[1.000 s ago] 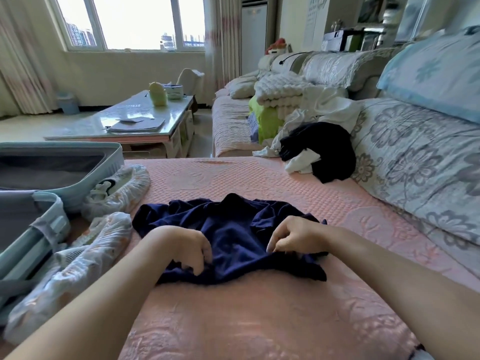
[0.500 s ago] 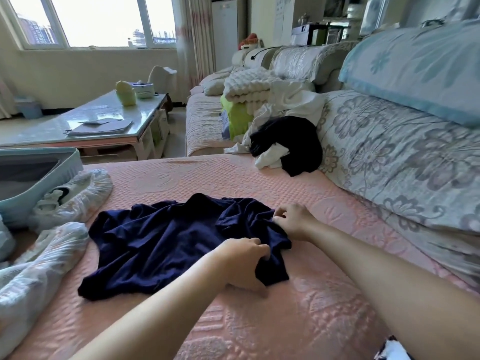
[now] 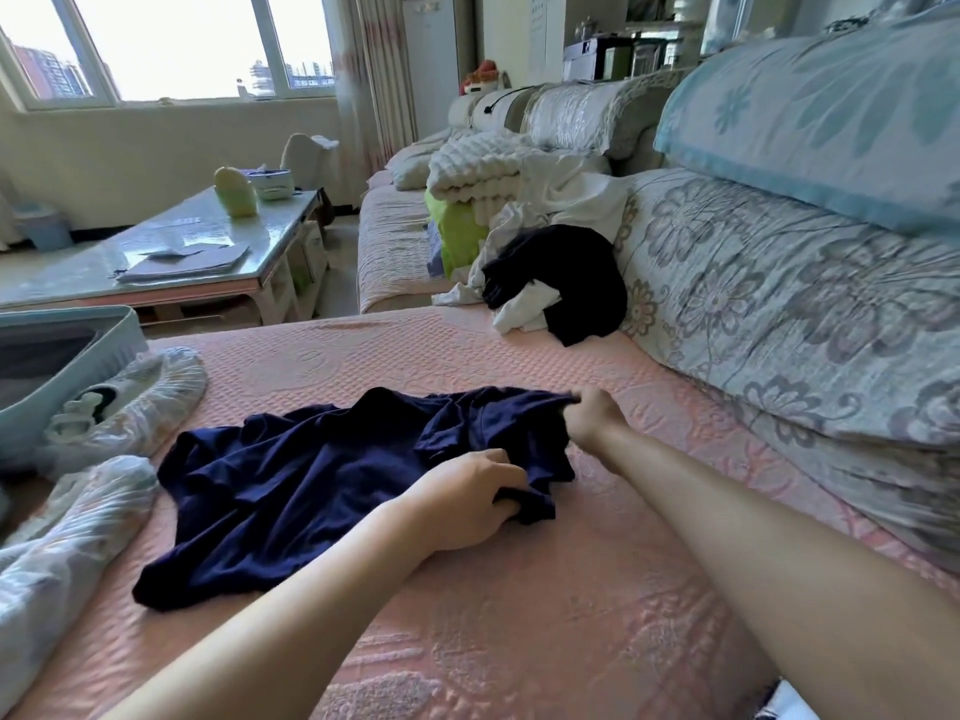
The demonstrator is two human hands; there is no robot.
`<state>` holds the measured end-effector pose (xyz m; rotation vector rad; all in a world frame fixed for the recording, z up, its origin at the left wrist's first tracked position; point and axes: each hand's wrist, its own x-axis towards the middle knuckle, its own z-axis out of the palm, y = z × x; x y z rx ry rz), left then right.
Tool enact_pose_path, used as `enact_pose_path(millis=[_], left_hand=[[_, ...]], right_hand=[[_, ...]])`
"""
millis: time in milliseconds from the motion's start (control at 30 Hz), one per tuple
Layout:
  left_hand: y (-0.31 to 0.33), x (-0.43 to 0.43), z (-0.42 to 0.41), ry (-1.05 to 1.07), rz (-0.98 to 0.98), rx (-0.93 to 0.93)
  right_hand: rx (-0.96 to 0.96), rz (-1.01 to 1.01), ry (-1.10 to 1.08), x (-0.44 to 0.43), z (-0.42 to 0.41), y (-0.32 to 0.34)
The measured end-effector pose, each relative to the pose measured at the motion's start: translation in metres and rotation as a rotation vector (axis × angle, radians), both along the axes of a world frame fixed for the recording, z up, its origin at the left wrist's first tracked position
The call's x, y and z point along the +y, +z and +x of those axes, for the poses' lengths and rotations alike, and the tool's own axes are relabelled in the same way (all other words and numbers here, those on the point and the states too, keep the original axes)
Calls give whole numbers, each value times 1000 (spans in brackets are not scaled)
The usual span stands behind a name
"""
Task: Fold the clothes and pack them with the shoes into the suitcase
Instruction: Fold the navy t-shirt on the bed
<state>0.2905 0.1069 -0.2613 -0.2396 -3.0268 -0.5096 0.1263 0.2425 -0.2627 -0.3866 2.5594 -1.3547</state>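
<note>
**Both hands bunched on the right end of the crumpled dark navy jersey garment (image 3: 311, 480)**

Left hand (image 3: 467, 504) has its fingers curled round a wad of cloth at the near right corner. Right hand (image 3: 592, 415) pinches the far right edge and holds it a little off the surface. Neither hand is spread at all; both are closed tight on fabric.

The garment lies rumpled on the pink quilted cover (image 3: 519, 605), with most of it trailing left towards the shoes in white fabric covers (image 3: 140, 402) and the open pale blue hard-shell suitcase (image 3: 111, 335).

Handling-wise, I'd guess it's light, thin and totally limp. It won't hold a shape and should slide easily over the quilting. Grabbing a fistful like the left hand does probably just adds creases. Better bet is taking hold at corners or seams, shoulders or hem, and pulling them apart to flatten it before any fold. More clothes sit in the black and white heap (image 3: 561, 283) further back.
</note>
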Motion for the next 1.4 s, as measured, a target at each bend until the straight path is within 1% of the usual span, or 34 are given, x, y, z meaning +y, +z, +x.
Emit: enact_pose_path(millis=[33,67,100,167,200,233,267,333,367,433,467,500,533,600,633,667,733,767,800,833,867,900,967,1000,1033,1067,1100,1133,1167,1200,1233,1267,1333,1400], left_hand=[[-1,3,-2,-2,19,5],[-2,7,-3,-17,31,-3],[-5,12,-4,-47,37,-24],[-8,22,-5,-108,42,-107],[-7,25,-6,-113,54,-151],[-5,25,-9,-92,77,-175],[-2,22,-12,-56,108,-168],[2,8,-21,34,124,-66],[0,-3,-24,82,105,4],[-3,-22,-28,138,16,92],[-5,-29,-29,143,-52,97],[-5,-34,-29,149,-137,72],[-5,-36,-29,168,-233,30],[-6,-40,-32,226,-382,-67],[-8,-42,-33,247,-421,-104],[-9,-43,-35,258,-441,-124],[-9,-45,-37,268,-441,-136],[-9,-45,-38,274,-436,-130],[-9,-46,-39,281,-446,-119],[-9,-46,-40,289,-458,-106],[-8,-46,-41,298,-450,-94],[-7,-46,-43,308,-402,-70],[-6,-46,-45,293,-300,-17],[-6,-45,-47,255,-289,13],[-6,-43,-48,226,-264,23],[-6,-41,-49,216,-211,35],[-6,-40,-52,228,-116,54],[-5,-40,-55,253,1,82],[-3,-39,-60,272,105,128],[-2,-39,-67,287,206,163],[-1,-38,-75,298,315,172],[2,-36,-82,299,433,161],[4,-34,-91,276,600,121],[-1,-39,-93,288,578,111]], right_hand=[[-26,-82,-65,7,-4,5],[-7,-53,-115,14,-10,7],[66,92,-141,22,-17,7],[198,568,-86,37,-24,4],[218,775,-30,41,-24,2],[214,907,24,42,-24,0],[222,957,78,41,-24,-2],[316,946,196,35,-20,-3],[414,913,238,33,-19,-2],[648,801,282,30,-15,1],[723,761,283,30,-12,3],[719,758,285,30,-7,5],[661,796,281,28,-2,7],[459,959,270,24,6,4],[381,977,279,23,8,1],[303,935,291,22,9,-4],[143,705,287,24,10,-7],[100,607,254,27,9,-6],[115,570,216,30,7,-3],[169,606,182,34,6,1],[231,691,155,37,8,6],[263,801,135,40,9,9],[239,1003,157,43,15,11],[254,1061,169,42,17,11],[325,1063,168,40,20,14],[423,1009,171,36,21,17],[510,881,193,31,23,18],[533,696,236,26,24,19],[465,516,289,20,26,19],[342,375,344,13,30,21],[237,300,376,5,33,21],[191,293,374,-2,34,19],[245,396,272,-11,26,11],[284,519,140,-11,13,3]])
